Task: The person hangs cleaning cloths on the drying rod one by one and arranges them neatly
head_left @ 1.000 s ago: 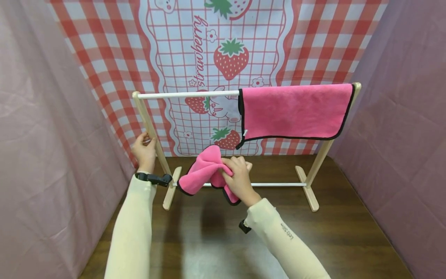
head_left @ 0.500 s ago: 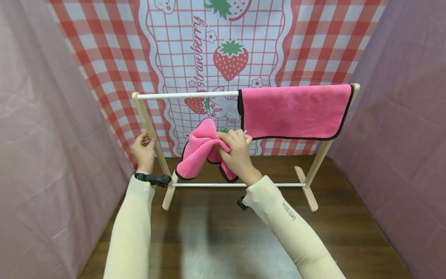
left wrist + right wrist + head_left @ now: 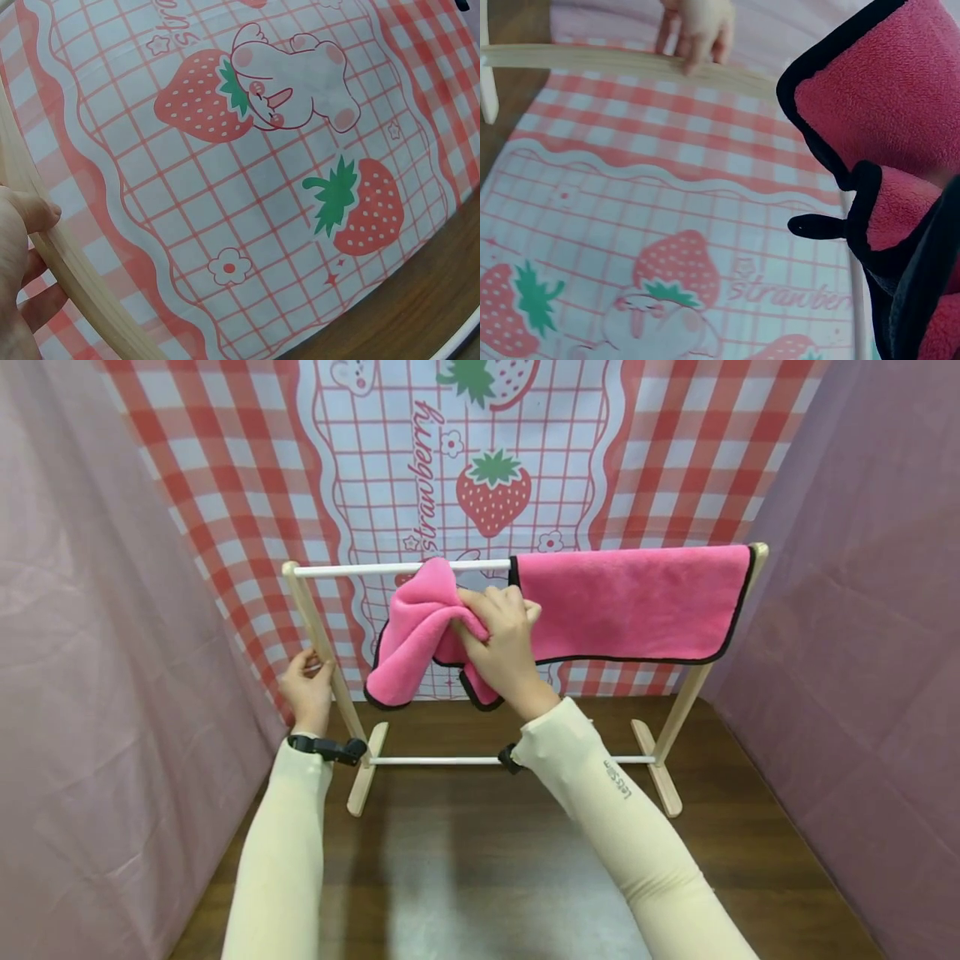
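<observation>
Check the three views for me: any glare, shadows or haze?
Head: glare and shadow on the brown wooden surface; left wrist: red-white strawberry-print cloth fairly crisp; right wrist: that cloth hazy beside the black-edged fuzzy pink towel.

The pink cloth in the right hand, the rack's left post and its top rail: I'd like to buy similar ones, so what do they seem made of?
Pink cloth: fuzzy textile, perhaps microfiber; its nap shows in the right-wrist view.
Left post: pale, smooth, likely wood, judging by faint grain-like streaks.
Top rail: smooth, white; plastic or coated metal, can't tell.
</observation>
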A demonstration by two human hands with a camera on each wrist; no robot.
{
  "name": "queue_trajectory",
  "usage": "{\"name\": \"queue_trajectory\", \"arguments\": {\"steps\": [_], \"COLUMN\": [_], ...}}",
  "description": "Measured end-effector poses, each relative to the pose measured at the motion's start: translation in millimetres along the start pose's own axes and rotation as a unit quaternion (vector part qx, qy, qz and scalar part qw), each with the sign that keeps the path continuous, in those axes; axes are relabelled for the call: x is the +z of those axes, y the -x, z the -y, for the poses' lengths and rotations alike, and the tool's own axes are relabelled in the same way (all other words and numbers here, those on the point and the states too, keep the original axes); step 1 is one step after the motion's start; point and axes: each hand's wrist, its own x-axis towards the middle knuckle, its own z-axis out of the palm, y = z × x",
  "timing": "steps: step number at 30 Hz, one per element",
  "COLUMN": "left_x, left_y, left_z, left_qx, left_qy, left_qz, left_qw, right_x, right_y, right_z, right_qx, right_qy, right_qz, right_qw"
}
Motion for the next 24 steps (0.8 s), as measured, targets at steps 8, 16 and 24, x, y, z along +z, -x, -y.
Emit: {"name": "queue_trajectory", "arguments": {"steps": [8, 16, 24], "left_x": [-0.2, -0.5, 0.0], "left_y": [-1.1, -0.8, 0.0], "left_z": [0.1, 0.6, 1.9], "left_qx": [0.007, 0.007, 0.006], "left_qy": [0.004, 0.005, 0.004], "left_qz": [-0.003, -0.005, -0.008], "left_qw": [1.0, 0.9999, 0.9999], "right_x": [-11, -10, -1], "right_y": [-36, -61, -77], "right_z": [3, 3, -3], "right_qx": [0.008, 0.017, 0.029], "right_qy": [0.018, 0.056, 0.111], "right_qz": [0.008, 0.041, 0.075], "right_qw": [1.0, 0.997, 0.991]}}
